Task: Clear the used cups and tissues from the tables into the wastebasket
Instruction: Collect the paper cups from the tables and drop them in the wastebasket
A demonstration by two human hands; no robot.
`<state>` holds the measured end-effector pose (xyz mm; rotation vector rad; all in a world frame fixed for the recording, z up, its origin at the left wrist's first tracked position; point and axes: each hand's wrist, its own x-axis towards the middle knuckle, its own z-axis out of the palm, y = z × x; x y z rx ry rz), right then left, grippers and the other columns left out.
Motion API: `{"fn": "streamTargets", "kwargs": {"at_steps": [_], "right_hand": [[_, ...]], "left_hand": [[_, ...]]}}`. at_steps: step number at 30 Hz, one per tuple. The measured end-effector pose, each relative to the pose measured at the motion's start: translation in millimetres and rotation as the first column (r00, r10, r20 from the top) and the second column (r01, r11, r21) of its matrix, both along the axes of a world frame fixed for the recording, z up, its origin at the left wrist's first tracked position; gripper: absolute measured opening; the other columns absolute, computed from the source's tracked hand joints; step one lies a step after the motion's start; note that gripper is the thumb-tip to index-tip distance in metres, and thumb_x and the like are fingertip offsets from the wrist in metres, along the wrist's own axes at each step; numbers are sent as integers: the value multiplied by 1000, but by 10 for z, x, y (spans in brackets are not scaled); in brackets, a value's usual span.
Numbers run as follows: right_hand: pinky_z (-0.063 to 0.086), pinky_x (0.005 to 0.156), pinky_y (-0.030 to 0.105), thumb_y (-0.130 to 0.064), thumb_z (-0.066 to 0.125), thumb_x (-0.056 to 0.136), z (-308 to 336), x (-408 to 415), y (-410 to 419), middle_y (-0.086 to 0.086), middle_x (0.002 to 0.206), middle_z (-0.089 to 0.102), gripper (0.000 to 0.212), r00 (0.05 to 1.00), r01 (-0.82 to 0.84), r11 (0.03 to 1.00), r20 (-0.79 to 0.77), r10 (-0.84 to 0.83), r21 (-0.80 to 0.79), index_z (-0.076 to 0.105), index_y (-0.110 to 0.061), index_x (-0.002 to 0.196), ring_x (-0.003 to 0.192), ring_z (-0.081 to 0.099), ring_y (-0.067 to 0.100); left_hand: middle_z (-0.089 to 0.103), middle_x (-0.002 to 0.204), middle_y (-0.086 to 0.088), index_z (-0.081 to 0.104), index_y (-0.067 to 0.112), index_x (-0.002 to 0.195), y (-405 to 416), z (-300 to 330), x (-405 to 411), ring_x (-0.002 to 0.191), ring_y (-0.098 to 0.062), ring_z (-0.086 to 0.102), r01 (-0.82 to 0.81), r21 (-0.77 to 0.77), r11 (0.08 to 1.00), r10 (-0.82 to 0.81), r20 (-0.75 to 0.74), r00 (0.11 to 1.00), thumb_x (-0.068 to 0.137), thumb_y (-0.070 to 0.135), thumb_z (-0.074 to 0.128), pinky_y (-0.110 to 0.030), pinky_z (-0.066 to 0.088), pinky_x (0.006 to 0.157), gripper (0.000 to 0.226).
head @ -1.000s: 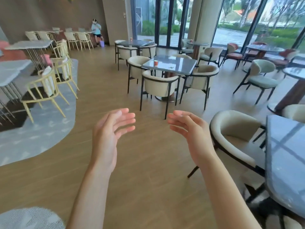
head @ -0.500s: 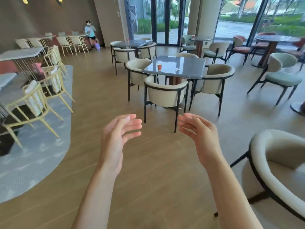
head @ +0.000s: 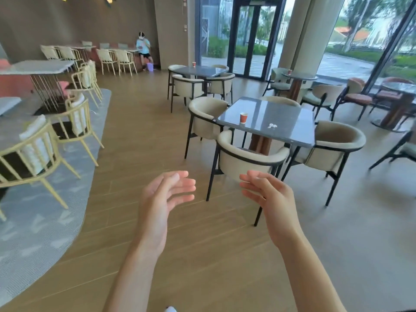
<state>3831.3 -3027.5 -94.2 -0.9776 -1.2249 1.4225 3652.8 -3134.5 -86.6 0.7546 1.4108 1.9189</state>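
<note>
Two bare forearms are showing from the near edge, no sleeves reaching into view on either. Left hand (head: 161,200) is wearing nothing: no ring, watch, glove or band visible. Right hand (head: 273,202) is likewise wearing nothing on fingers or wrist. Nails are looking short and unpainted where visible, on the left fingertips (head: 180,176); blur is hiding finer detail. A small white rounded bit (head: 170,309) is poking in at the near edge between the forearms, possibly a shoe toe or clothing; cannot tell which.
</note>
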Motion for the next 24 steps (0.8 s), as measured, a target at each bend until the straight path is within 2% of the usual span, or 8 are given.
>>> {"fn": "streamTargets", "kwargs": {"at_steps": [4, 10, 16, 19, 24], "right_hand": [[58, 96, 42, -6, 59, 98, -138, -787, 868, 8, 100, 79, 16, 998, 20, 1000, 54, -18, -25, 75, -7, 101, 103, 73, 28], [58, 94, 39, -5, 57, 99, 170, -1722, 2131, 6, 102, 79, 19, 994, 88, 996, 61, -89, 24, 73, -5, 110, 101, 74, 25], [56, 100, 43, -6, 56, 100, 66, -2393, 3180, 5, 103, 79, 19, 989, 141, 990, 47, -140, -24, 73, -10, 108, 104, 73, 26], [57, 99, 42, -6, 57, 100, -134, -2754, 3767, 6, 103, 79, 19, 990, 140, 989, 44, -138, -55, 73, -10, 108, 103, 74, 24], [58, 95, 38, -8, 62, 97, -394, -3435, 4923, 8, 103, 79, 15, 993, 119, 989, 12, -118, -86, 73, -10, 108, 101, 74, 24]], "left_hand": [[75, 94, -21, 73, 3, 100, 984, -151, -819, 89, -30, 73, 17, -37, 999, -16, 33, 999, 103, 11, 48, -52, 58, 90, 26], [76, 91, -16, 72, 4, 100, 2401, 173, -1955, 88, -27, 73, 72, 8, 997, -72, 16, 997, 103, 12, 48, -48, 59, 88, 25], [76, 94, -18, 73, 4, 101, 3467, 102, -2551, 90, -31, 73, 149, -10, 989, -149, 18, 989, 97, 19, 56, -48, 59, 86, 23], [76, 93, -18, 73, 3, 101, 4028, -88, -2825, 90, -31, 73, 138, -72, 988, -137, 19, 990, 102, 11, 50, -52, 58, 88, 25], [76, 92, -17, 74, 4, 98, 5100, -236, -3383, 89, -32, 73, 100, -129, 987, -103, -16, 995, 102, 10, 50, -51, 59, 88, 25]]}}
